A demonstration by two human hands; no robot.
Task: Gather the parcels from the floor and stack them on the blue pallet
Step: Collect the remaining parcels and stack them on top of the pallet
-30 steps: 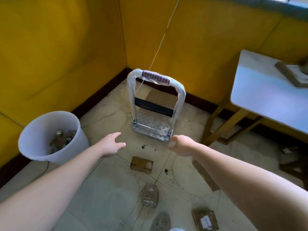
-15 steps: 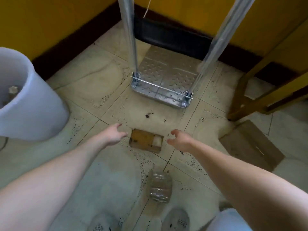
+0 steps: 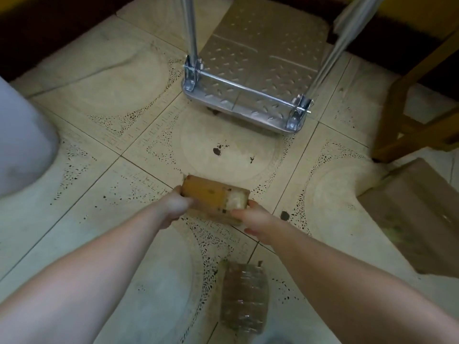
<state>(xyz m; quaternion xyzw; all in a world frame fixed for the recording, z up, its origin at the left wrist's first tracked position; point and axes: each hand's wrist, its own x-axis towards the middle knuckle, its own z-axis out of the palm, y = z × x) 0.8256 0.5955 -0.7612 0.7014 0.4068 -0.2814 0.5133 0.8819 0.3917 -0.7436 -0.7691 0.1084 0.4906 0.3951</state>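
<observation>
A small brown cardboard parcel [image 3: 213, 196] with a pale label at its right end is at floor level in the middle of the view. My left hand [image 3: 177, 207] grips its left end and my right hand [image 3: 250, 217] grips its right end. No blue pallet is in view; a silver metal platform trolley [image 3: 250, 78] stands on the tiles just beyond the parcel. A larger flat brown parcel [image 3: 412, 214] lies on the floor at the right.
A white bin [image 3: 22, 142] stands at the left edge. A crushed clear plastic bottle [image 3: 244, 296] lies on the tiles near my feet. Wooden table legs [image 3: 419, 100] rise at the right, with a dark skirting board along the far wall.
I have bent lower and both hands have moved in from the sides and closed on the ends of the small parcel.
</observation>
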